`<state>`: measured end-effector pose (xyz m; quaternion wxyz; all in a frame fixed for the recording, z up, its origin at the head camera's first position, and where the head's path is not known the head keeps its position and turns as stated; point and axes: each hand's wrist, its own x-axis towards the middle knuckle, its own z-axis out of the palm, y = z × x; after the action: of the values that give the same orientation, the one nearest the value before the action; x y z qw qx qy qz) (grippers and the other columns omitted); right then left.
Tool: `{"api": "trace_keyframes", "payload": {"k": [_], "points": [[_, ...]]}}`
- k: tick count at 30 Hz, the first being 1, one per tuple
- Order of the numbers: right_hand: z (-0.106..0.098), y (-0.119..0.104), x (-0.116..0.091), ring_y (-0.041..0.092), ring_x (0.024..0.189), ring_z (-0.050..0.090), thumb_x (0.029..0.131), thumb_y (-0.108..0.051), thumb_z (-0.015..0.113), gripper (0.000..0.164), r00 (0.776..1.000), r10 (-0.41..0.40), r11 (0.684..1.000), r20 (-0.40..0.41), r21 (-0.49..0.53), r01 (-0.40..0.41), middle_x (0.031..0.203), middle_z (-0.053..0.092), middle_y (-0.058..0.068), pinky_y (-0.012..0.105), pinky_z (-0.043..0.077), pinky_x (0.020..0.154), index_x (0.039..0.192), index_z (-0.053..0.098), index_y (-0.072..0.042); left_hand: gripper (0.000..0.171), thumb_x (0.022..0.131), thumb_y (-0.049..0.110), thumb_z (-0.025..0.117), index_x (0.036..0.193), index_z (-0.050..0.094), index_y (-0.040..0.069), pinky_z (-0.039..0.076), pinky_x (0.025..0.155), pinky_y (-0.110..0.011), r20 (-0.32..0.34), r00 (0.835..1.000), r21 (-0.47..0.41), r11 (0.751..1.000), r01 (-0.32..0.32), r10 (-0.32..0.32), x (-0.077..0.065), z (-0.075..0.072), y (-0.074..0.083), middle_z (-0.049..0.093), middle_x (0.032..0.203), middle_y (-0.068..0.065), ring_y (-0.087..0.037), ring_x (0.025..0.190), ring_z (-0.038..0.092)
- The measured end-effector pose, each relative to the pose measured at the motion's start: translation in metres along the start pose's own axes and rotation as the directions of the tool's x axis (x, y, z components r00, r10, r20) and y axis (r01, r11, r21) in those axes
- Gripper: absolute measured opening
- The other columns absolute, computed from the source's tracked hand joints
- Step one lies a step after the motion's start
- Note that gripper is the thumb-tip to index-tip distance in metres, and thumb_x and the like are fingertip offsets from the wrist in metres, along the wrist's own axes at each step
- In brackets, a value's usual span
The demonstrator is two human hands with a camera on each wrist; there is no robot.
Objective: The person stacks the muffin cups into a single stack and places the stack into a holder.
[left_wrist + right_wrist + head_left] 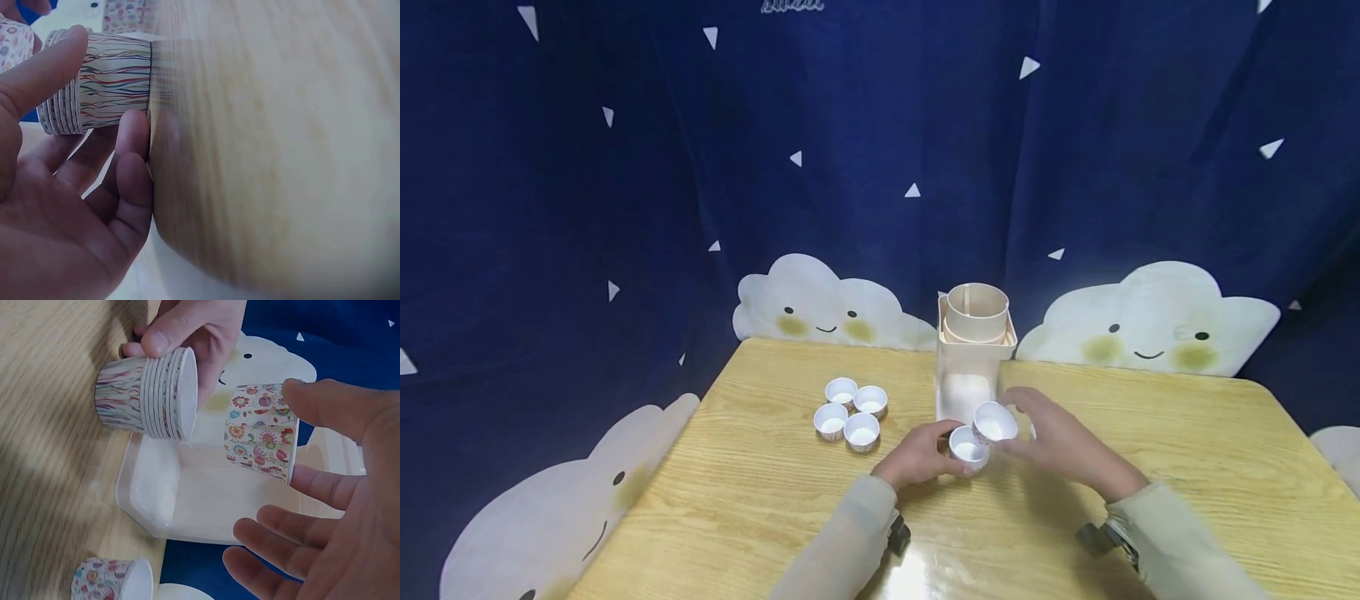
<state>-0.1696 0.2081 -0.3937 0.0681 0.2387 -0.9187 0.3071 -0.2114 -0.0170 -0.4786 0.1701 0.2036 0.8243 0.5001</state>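
Observation:
My left hand (916, 457) grips a nested stack of paper baking cups (970, 454) standing on the table. In the left wrist view, the stack's lowest cup (119, 78) has wavy coloured stripes, and several rims are layered above it. With thumb and finger my right hand (1054, 432) pinches a single paper baking cup (995, 423) by its rim, just above and right of the stack. Flower prints cover that single cup (259, 428) in the right wrist view, where it is apart from the stack. Its remaining fingers (275, 547) are spread away from the cup.
Several paper baking cups (862, 432) stand grouped on the left of the wooden table (760, 483). A cream-coloured dispenser (977, 342) with a round top stands behind my hands. Another floral cup (103, 579) is on the table in the right wrist view. A dark blue curtain (865, 125) hangs behind.

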Motion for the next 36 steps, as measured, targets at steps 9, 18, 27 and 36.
{"api": "trace_keyframes", "payload": {"k": [9, 18, 27, 36], "points": [[0.012, 0.000, 0.002, 0.034, 0.114, 0.062, 0.081, -0.018, 0.080, 0.043, 1.000, -0.030, 1.000, 0.003, -0.002, 0.030, 0.122, 0.065, 0.014, 0.055, 0.050, 0.096, 0.117, 0.063, -0.005, 0.059, 0.076, 0.016, 0.085, 0.130, 0.063, 0.022, 0.049, 0.095, -0.027, 0.006, 1.000, -0.016, 1.000, 0.000, 0.000, -0.001, 0.000, -0.001, 0.068, 0.122, 0.003, -0.016, 0.115, 0.064], [0.023, 0.001, 0.005, 0.033, 0.111, 0.063, 0.079, -0.015, 0.080, 0.043, 0.998, -0.055, 0.998, 0.011, -0.041, 0.056, 0.117, 0.067, 0.013, 0.053, 0.052, 0.094, 0.116, 0.062, -0.003, 0.061, 0.076, 0.017, 0.085, 0.131, 0.061, 0.021, 0.050, 0.089, -0.025, 0.016, 1.000, 0.001, 1.000, 0.013, -0.013, 0.000, 0.000, -0.003, 0.067, 0.123, 0.002, -0.013, 0.111, 0.064], [0.028, -0.001, 0.010, 0.032, 0.108, 0.064, 0.078, -0.015, 0.080, 0.044, 0.998, -0.054, 0.996, 0.035, -0.074, 0.056, 0.115, 0.067, 0.015, 0.050, 0.053, 0.092, 0.116, 0.062, 0.001, 0.062, 0.075, 0.015, 0.085, 0.132, 0.060, 0.021, 0.048, 0.096, -0.026, 0.024, 1.000, -0.001, 1.000, 0.002, -0.002, -0.001, -0.002, -0.001, 0.067, 0.123, 0.002, -0.013, 0.112, 0.063], [0.029, -0.001, 0.012, 0.034, 0.111, 0.063, 0.079, -0.015, 0.079, 0.049, 0.997, 0.002, 0.994, 0.080, -0.106, 0.007, 0.120, 0.065, 0.019, 0.051, 0.052, 0.094, 0.120, 0.060, 0.003, 0.064, 0.074, 0.015, 0.086, 0.132, 0.060, 0.022, 0.048, 0.101, -0.031, 0.033, 0.999, 0.000, 1.000, -0.007, 0.007, -0.002, -0.002, 0.000, 0.067, 0.124, 0.003, -0.015, 0.116, 0.062]]}}
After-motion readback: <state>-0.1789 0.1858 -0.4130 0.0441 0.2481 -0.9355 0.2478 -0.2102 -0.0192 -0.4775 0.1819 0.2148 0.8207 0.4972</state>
